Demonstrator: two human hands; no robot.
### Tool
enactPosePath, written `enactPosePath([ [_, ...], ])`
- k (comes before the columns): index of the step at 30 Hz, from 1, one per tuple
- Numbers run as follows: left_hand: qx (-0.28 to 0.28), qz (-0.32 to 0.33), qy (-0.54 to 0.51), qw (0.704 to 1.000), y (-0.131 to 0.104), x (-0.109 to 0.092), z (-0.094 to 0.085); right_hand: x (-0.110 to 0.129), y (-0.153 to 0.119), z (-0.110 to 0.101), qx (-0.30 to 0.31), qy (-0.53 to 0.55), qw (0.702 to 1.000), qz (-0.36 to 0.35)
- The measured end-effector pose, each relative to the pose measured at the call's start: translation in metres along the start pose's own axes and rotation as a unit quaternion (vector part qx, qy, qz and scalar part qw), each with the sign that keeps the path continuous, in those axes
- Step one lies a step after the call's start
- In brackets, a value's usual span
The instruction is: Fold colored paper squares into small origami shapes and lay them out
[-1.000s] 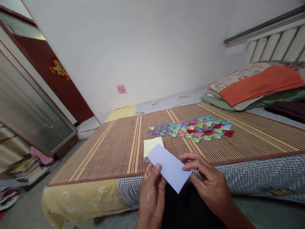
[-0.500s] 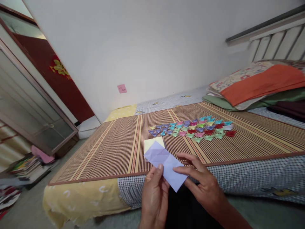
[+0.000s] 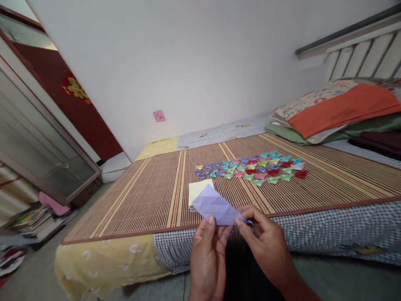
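A creased sheet of purple paper (image 3: 216,204) is held above the front edge of the bed, its lower edge now straight. My left hand (image 3: 207,251) grips its lower left part, thumb on top and fingers beneath. At the right end, my right hand (image 3: 261,236) pinches the narrow corner between thumb and fingers. Just behind the sheet, partly covered by it, lies a stack of square paper (image 3: 196,188) with a pale yellow sheet on top. Farther back, several rows of small folded paper pieces (image 3: 250,171) in many colours rest on the mat.
The striped mat (image 3: 150,196) covers the bed, over a checked and yellow sheet (image 3: 119,259). Folded bedding (image 3: 341,110) is piled at the back right, near a white radiator (image 3: 363,56). Books (image 3: 34,223) are stacked on the floor at left.
The purple paper's lower right part has been folded under or over, so its lower point no longer shows. My right hand's fingers have closed on the right corner.
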State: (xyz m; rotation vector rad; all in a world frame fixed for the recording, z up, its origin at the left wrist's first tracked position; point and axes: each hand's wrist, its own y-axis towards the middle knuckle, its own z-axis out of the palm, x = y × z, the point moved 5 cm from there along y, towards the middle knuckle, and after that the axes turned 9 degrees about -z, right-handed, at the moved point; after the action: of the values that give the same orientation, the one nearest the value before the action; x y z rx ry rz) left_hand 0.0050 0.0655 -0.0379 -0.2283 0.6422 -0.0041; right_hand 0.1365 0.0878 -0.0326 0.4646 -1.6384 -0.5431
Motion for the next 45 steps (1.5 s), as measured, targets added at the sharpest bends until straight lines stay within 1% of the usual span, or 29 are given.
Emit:
enactPosePath([
  [3,0.0,0.001,0.034,0.999,0.0,0.001,0.0,-0.001,0.0,0.0,0.001,0.024,1.0,0.02],
  [6,-0.009,0.004,0.046,0.999,0.003,-0.001,-0.001,-0.003,0.001,0.001,0.0,0.048,0.998,0.03],
  [10,-0.01,0.005,0.052,0.999,0.005,-0.005,-0.001,-0.009,0.001,0.001,-0.027,0.089,0.995,0.031],
  [13,-0.016,-0.018,0.042,0.999,0.004,-0.005,-0.002,-0.014,0.0,0.0,-0.056,0.104,0.992,0.033],
  [16,-0.045,-0.049,0.031,0.997,0.003,-0.003,-0.006,-0.018,-0.002,0.001,-0.062,0.125,0.989,0.055],
  [18,-0.05,-0.052,0.034,0.997,0.003,-0.004,-0.006,-0.02,-0.003,0.002,-0.061,0.141,0.985,0.072],
  [20,-0.041,-0.045,0.034,0.998,0.004,-0.006,-0.004,-0.022,-0.003,0.003,-0.042,0.141,0.986,0.083],
  [24,-0.049,-0.028,0.037,0.998,0.006,-0.013,-0.005,-0.023,0.001,0.005,0.058,0.095,0.99,0.091],
  [26,-0.035,-0.013,0.078,0.996,0.005,-0.016,-0.007,-0.019,0.006,-0.002,0.07,0.076,0.991,0.081],
  [28,0.001,0.007,0.157,0.988,0.005,-0.018,-0.007,-0.009,0.013,-0.011,0.058,0.062,0.995,0.056],
  [29,0.018,0.019,0.204,0.979,0.004,-0.02,-0.006,-0.002,0.017,-0.016,0.053,0.05,0.997,0.037],
  [31,0.04,0.056,0.295,0.953,0.001,-0.024,-0.005,0.014,0.024,-0.022,0.056,0.009,0.998,-0.009],
  [33,0.046,0.103,0.365,0.924,-0.002,-0.031,-0.003,0.03,0.029,-0.023,0.079,-0.028,0.994,-0.066],
  [35,0.049,0.142,0.404,0.902,-0.005,-0.037,-0.002,0.044,0.031,-0.02,0.109,-0.035,0.983,-0.14],
  [37,0.055,0.17,0.418,0.891,-0.008,-0.043,-0.003,0.052,0.029,-0.016,0.126,-0.036,0.973,-0.19],
  [39,0.064,0.192,0.418,0.886,-0.011,-0.047,-0.004,0.053,0.026,-0.013,0.13,-0.049,0.97,-0.197],
  [42,0.071,0.208,0.404,0.888,-0.013,-0.048,-0.007,0.048,0.021,-0.009,0.135,-0.069,0.973,-0.175],
  [45,0.037,0.21,0.394,0.894,-0.013,-0.047,-0.008,0.044,0.016,-0.007,0.143,-0.077,0.974,-0.157],
])
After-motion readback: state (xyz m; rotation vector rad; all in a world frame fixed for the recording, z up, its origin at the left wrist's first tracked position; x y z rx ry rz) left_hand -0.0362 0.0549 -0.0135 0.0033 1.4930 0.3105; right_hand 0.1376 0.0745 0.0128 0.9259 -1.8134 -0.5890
